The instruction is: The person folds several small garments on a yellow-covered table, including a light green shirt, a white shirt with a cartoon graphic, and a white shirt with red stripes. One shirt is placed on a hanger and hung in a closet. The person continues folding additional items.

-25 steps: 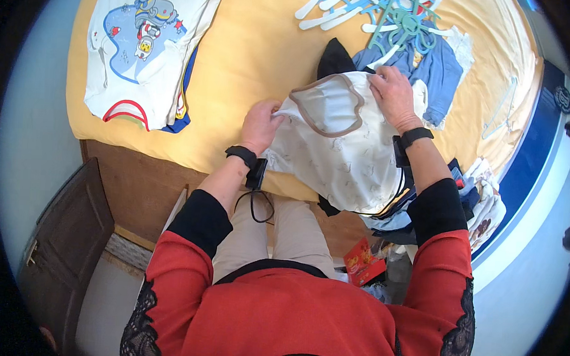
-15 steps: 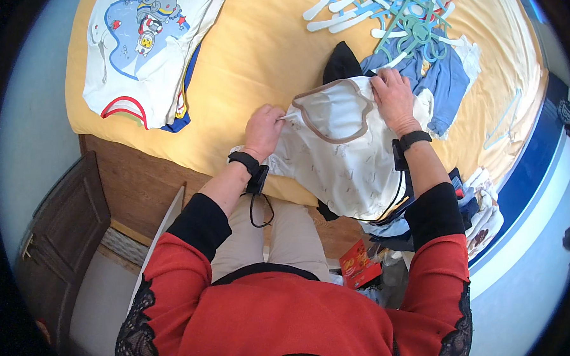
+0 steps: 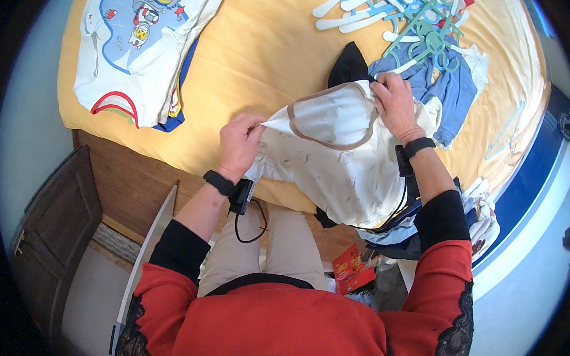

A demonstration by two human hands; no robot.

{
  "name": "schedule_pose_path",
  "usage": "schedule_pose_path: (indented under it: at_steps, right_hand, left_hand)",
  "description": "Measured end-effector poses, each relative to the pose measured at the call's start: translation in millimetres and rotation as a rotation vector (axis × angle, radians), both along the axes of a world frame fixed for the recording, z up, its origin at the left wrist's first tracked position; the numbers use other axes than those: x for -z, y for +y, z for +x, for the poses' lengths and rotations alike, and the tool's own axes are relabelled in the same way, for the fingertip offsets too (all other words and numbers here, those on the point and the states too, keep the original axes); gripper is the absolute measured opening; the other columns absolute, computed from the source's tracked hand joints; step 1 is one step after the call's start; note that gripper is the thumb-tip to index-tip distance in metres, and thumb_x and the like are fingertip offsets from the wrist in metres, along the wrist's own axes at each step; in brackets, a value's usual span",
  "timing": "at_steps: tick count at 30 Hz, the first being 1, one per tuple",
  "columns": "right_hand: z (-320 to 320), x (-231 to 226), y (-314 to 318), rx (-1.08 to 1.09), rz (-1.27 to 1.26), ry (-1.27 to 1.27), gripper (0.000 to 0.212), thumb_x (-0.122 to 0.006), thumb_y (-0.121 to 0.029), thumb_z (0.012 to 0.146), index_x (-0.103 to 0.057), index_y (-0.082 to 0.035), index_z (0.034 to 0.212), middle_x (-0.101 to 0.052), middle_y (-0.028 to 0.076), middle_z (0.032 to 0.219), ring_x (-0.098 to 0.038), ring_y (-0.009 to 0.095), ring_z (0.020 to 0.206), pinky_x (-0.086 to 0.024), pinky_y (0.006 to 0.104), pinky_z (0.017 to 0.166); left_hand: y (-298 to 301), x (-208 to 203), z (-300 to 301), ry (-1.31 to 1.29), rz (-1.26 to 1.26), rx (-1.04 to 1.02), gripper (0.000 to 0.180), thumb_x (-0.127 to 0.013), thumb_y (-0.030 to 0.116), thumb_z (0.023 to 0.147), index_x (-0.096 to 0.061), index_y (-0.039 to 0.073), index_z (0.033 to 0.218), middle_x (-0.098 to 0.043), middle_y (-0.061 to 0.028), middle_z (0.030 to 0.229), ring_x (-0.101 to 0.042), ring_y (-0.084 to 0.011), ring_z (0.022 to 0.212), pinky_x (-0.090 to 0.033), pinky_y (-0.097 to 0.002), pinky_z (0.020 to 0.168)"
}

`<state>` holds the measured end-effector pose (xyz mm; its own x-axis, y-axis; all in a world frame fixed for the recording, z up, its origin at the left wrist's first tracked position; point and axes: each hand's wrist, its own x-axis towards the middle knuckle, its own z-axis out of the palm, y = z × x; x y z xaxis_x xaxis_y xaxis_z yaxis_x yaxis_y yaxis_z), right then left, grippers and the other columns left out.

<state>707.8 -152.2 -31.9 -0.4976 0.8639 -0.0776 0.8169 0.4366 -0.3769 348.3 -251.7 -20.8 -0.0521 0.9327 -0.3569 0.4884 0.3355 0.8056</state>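
A cream shirt (image 3: 336, 174) with a faint print and a brown-trimmed neckline is stretched between my hands at the bed's front edge. My left hand (image 3: 239, 144) pinches its left shoulder and pulls the cloth taut. On the other side, my right hand (image 3: 395, 105) grips the right shoulder beside the neckline. The lower part of the shirt hangs over the bed edge. Behind it a black piece of cloth (image 3: 349, 67) sticks up. Blue garments (image 3: 452, 99) lie just beyond my right hand.
Several green, blue and white hangers (image 3: 425, 34) are heaped at the far right of the yellow-sheeted bed (image 3: 252, 55). Stacked white shirts (image 3: 120, 82) with a cartoon print lie far left. More clothes (image 3: 480, 218) pile up right of my right arm. A red packet (image 3: 352, 270) sits below.
My left hand has moved left and slightly down, drawing the shirt's left shoulder out and stretching the neckline wider. My right hand keeps its hold, nearly in place.
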Motion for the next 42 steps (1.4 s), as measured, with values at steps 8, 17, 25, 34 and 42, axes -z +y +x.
schedule_pose_path:
  at_steps: [8, 17, 25, 34, 42]
  right_hand:
    - [-7, 16, -4, 0.05, 0.072, 0.075, 0.013, -0.067, -0.009, 0.077, -0.066, -0.012, 0.09, -0.056, 0.006, 0.097, -0.055, 0.027, 0.097, -0.039, 0.0398, 0.082]
    - [29, -64, -8, 0.166, 0.012, 0.251, 0.021, -0.063, 0.005, 0.074, -0.061, -0.003, 0.093, -0.063, 0.012, 0.107, -0.06, 0.033, 0.104, -0.049, 0.0403, 0.09]
    - [41, -172, -65, 0.395, -0.295, 0.166, 0.009, -0.056, 0.0, 0.081, -0.056, -0.002, 0.089, -0.056, 0.019, 0.077, -0.059, 0.038, 0.072, -0.048, 0.0433, 0.067]
    - [28, -351, -158, 0.549, -0.083, 0.067, 0.01, -0.054, 0.006, 0.079, -0.052, -0.001, 0.087, -0.056, 0.016, 0.083, -0.059, 0.03, 0.075, -0.046, 0.0359, 0.069]
    - [-98, -491, -215, 0.696, 0.933, 0.598, 0.015, -0.059, -0.012, 0.096, -0.05, -0.003, 0.105, -0.064, 0.021, 0.115, -0.062, 0.031, 0.106, -0.051, 0.0484, 0.096]
  left_hand:
    - [-11, -25, -9, -0.039, 0.028, -0.072, 0.007, -0.071, -0.003, 0.084, -0.071, 0.0, 0.091, -0.059, -0.0054, 0.072, -0.054, -0.0127, 0.063, -0.045, -0.0268, 0.059]
    - [-19, -67, -12, -0.303, -0.221, -0.098, 0.008, -0.067, -0.003, 0.09, -0.07, -0.001, 0.097, -0.065, -0.0065, 0.088, -0.061, -0.0114, 0.071, -0.052, -0.0255, 0.064]
    - [-41, -145, -16, -0.517, -0.201, 0.172, 0.009, -0.061, -0.002, 0.094, -0.065, -0.001, 0.101, -0.064, -0.0086, 0.094, -0.065, -0.0143, 0.072, -0.054, -0.0263, 0.064]
    - [-24, -265, -44, -0.56, -0.18, 0.556, 0.011, -0.055, -0.002, 0.096, -0.063, 0.001, 0.103, -0.061, -0.0059, 0.083, -0.061, -0.0113, 0.066, -0.05, -0.0252, 0.059]
    - [29, -418, -136, -0.563, 0.636, 0.593, 0.018, -0.06, -0.009, 0.086, -0.064, 0.0, 0.101, -0.065, -0.0092, 0.085, -0.066, -0.0168, 0.07, -0.052, -0.0299, 0.062]
